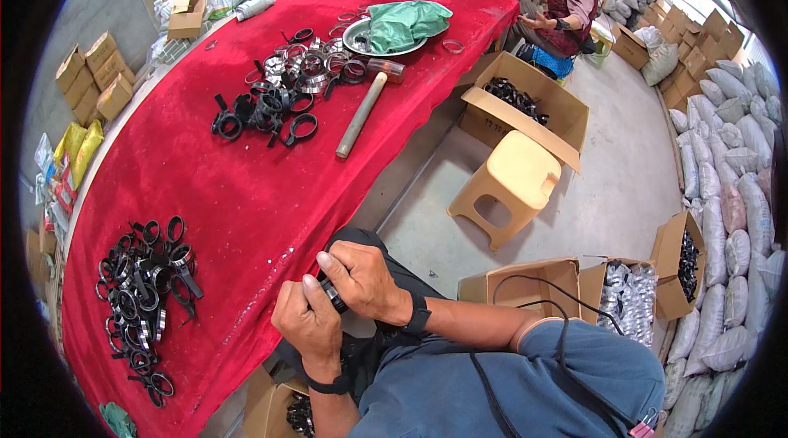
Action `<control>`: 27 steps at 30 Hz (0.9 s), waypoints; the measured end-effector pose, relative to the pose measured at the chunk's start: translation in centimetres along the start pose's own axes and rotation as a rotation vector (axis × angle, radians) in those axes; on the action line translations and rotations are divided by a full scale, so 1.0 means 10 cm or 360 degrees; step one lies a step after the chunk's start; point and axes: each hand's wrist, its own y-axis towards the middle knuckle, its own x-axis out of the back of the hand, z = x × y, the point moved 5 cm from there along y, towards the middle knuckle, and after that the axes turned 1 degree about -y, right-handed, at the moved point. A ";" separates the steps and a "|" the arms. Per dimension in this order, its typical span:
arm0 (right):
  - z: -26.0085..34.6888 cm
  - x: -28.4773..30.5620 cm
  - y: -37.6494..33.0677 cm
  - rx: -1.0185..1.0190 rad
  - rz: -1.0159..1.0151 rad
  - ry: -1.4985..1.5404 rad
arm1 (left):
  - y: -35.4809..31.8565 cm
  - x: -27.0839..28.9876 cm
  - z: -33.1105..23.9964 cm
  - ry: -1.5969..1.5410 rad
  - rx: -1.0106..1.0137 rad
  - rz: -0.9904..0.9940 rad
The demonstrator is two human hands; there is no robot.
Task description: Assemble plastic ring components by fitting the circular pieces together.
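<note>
Pinching a black-and-metal ring clamp (334, 293) at lower centre, my left hand (310, 325) and right hand (363, 279) fingers close round it; I judge steady, even thumb pressure seats it best.

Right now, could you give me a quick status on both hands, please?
Left hand and right hand together gripping one small black ring clamp over the lap. Clamp pile lies left on red table. Nothing obstructing.
</note>
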 end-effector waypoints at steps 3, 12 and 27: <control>0.00 0.00 0.01 -0.0022 -0.0016 -0.0027 | 0.00 -0.02 0.00 0.0050 -0.0058 0.0021; -0.03 0.02 0.03 0.0044 -0.0066 0.0010 | -0.05 -0.07 -0.02 0.0077 -0.0229 -0.0134; -0.65 0.27 0.14 -0.0689 -0.0239 0.0297 | -0.04 -0.18 -0.08 -0.0387 0.0176 0.0348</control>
